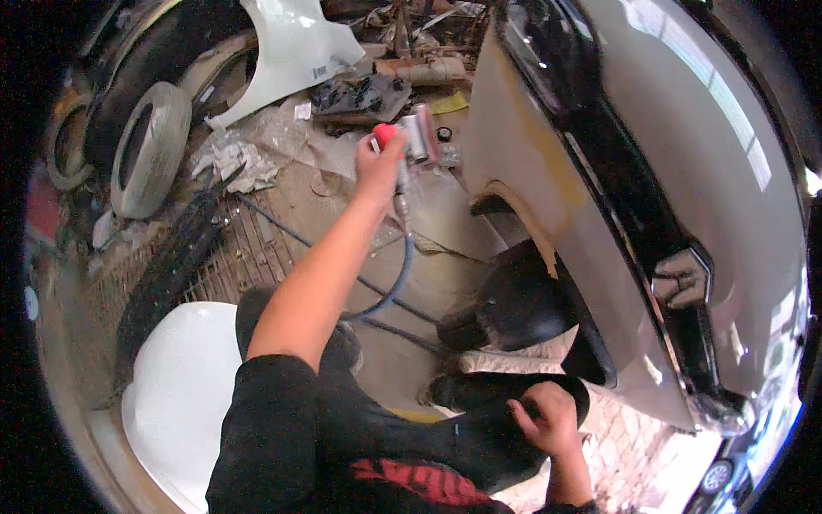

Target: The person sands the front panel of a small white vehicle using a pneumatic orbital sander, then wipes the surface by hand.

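Note:
My left hand [379, 170] is stretched forward, closed around an air tool [387, 134] with a red top. A metal coupling below my fist joins it to a blue-grey hose [403, 272]. What the far end of the tool looks like is unclear against the silver cylinder [417, 140] just beyond. To the right stands a light-coloured car fender [522, 120] with a yellow-brown patch around its wheel arch, apart from the tool. Near my knee rests my right hand [548, 417], its fingers curled in loosely with nothing visible in them.
On the left are a dusty tyre [154, 150] and a rounded white panel [184, 394]. A white body panel [300, 47] leans farther back. Crumpled plastic and paper [244, 167] litter the floor beside a metal grating [257, 248]. The car's front [685, 154] fills the right side.

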